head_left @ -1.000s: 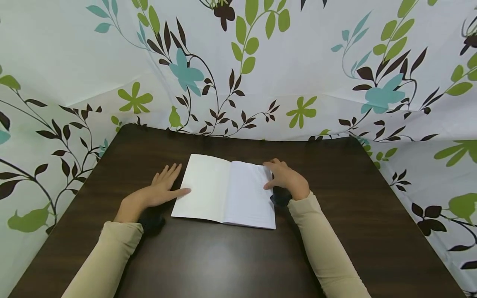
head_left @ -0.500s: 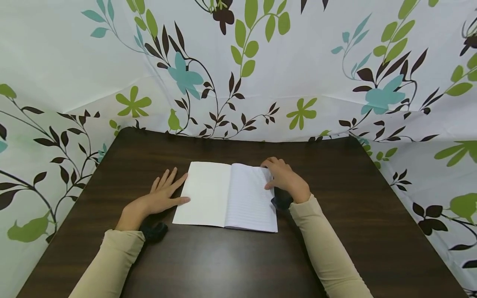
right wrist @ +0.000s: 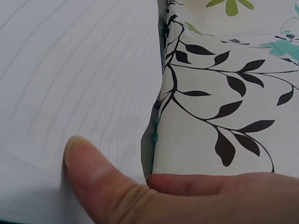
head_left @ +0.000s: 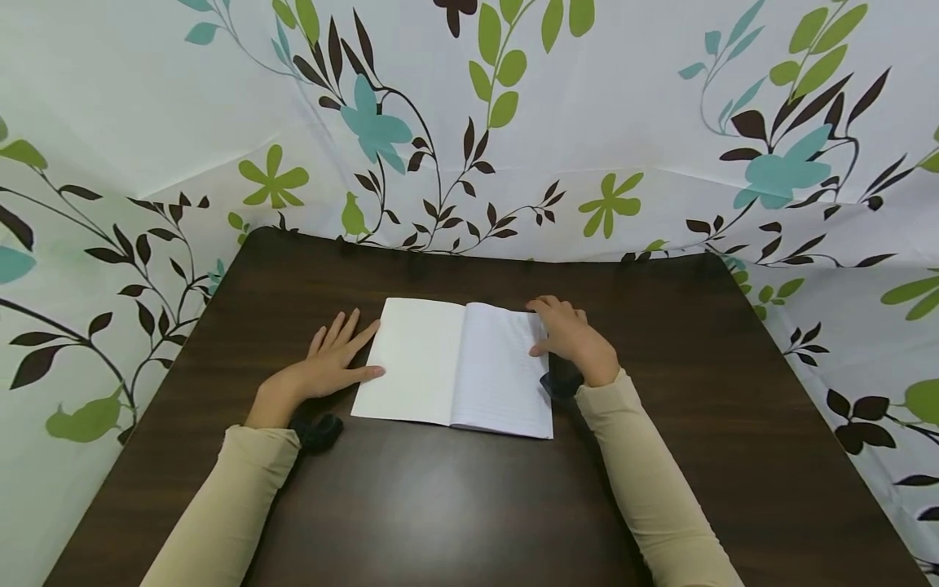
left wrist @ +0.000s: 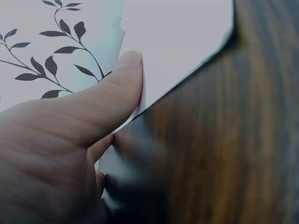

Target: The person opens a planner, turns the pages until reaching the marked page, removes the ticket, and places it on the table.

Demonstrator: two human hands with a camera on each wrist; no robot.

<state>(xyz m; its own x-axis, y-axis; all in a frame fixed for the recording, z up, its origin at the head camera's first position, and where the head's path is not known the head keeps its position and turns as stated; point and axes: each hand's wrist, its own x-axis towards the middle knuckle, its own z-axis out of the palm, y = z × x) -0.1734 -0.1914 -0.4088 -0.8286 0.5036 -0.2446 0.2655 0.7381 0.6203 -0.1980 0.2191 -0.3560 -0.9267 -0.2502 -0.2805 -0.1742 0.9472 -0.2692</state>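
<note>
An open notebook (head_left: pixel 421 359) lies on the dark wooden table, its left page plain and its right page (head_left: pixel 499 371) ruled with faint lines. My left hand (head_left: pixel 323 371) rests at its left edge with straight, spread fingers, and the thumb (left wrist: pixel 119 88) presses on the plain page. At the upper right corner, my right hand (head_left: pixel 572 338) holds the notebook's edge. Its thumb (right wrist: pixel 91 163) lies on the lined page, while a finger (right wrist: pixel 201 184) shows just past the page edge. The remaining right fingertips are partly hidden.
The dark table (head_left: pixel 440 505) extends around the notebook on all sides. Behind it hangs a white cloth (head_left: pixel 550 106) printed with leaves and flowers. A black wrist camera (head_left: pixel 319 432) sits under the left wrist, another black one (head_left: pixel 561 385) by the right.
The head view has shifted a little. Over the last second the left index finger has spread towards the notebook's edge. Both hands stay at the notebook, which remains open.
</note>
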